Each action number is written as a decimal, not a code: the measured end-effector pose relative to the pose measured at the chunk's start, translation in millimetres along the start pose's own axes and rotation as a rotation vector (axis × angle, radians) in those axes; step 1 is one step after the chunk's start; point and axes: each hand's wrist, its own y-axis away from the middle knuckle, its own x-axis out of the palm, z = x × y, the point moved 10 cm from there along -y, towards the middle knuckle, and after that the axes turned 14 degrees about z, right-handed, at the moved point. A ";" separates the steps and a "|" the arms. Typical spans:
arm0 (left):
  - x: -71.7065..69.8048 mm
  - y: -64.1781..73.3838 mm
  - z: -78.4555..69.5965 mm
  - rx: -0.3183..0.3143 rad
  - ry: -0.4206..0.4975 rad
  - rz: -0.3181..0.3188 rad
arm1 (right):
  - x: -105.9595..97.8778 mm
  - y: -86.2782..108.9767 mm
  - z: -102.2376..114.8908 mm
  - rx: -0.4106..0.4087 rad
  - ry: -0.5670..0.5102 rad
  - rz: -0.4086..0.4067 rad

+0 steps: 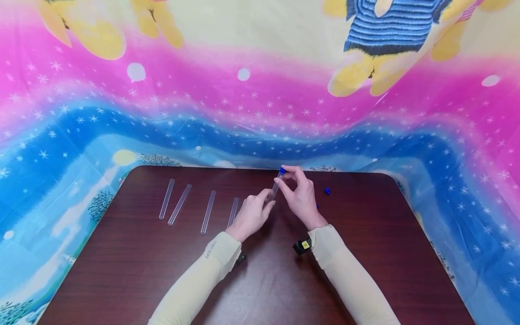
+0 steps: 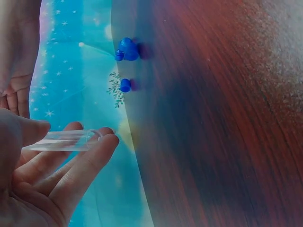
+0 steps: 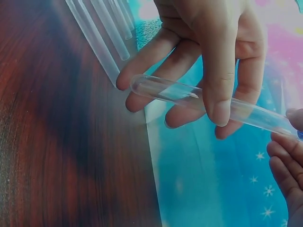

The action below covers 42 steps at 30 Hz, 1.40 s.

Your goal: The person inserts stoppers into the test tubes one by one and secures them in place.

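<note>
Layout about the held tube (image 3: pixel 184 94), over table (image 1: pixel 260 293).
Left of it, on table: four loose tubes (image 1: pixel 208 212), spaced apart. Right of it, past the right hand (image 1: pixel 301 194), on table: loose caps (image 1: pixel 327 191). On its far end: fitted cap (image 1: pixel 282 170). Behind it: drape (image 1: pixel 260 99).

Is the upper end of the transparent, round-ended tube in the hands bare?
No, the head view shows a small blue cap at the upper end of that tube, by the right hand.
</note>
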 end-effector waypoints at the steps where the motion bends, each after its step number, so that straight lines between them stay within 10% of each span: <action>1: -0.9 -0.3 -0.6 0.007 -0.001 -0.006 | -0.3 -0.4 0.5 -0.005 -0.003 -0.007; 42: -13.9 -4.6 -3.2 0.028 0.063 -0.048 | -1.4 -5.4 4.9 -0.018 -0.014 -0.020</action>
